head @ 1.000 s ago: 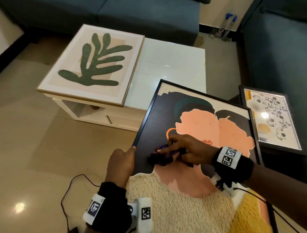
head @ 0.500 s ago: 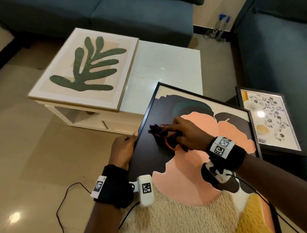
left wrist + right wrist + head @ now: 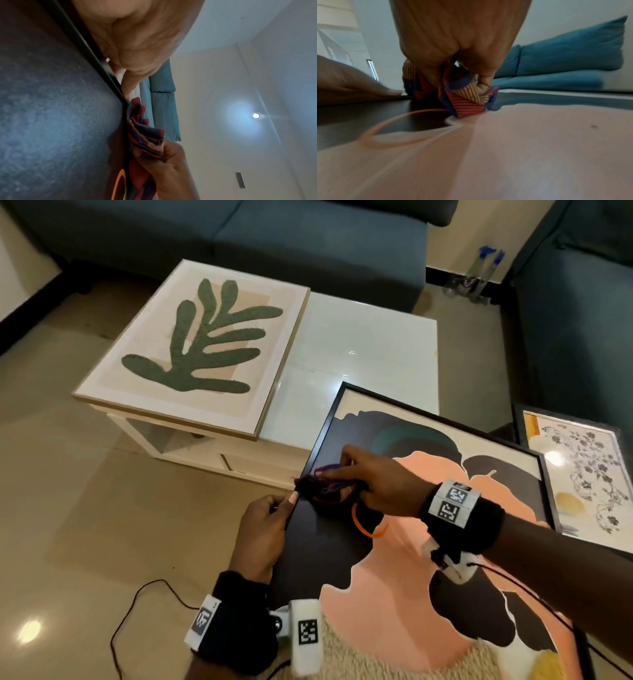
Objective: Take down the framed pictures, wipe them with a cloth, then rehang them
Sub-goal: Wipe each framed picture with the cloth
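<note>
Fig.: my left hand (image 3: 262, 534) grips the portrait picture (image 3: 428, 542) by its left edge, lower centre of frame | my right hand (image 3: 373, 484) bunches the cloth (image 3: 325, 491) beside it | long axis runs upper-left to lower-right; unwiped area lies right, so my right hand sits nearer.

Your head camera looks down from above both hands. Each wrist camera sits close behind its hand, skimming the black-framed picture (image 3: 394, 559); all three share the cloth (image 3: 325, 489) between your hands.
</note>
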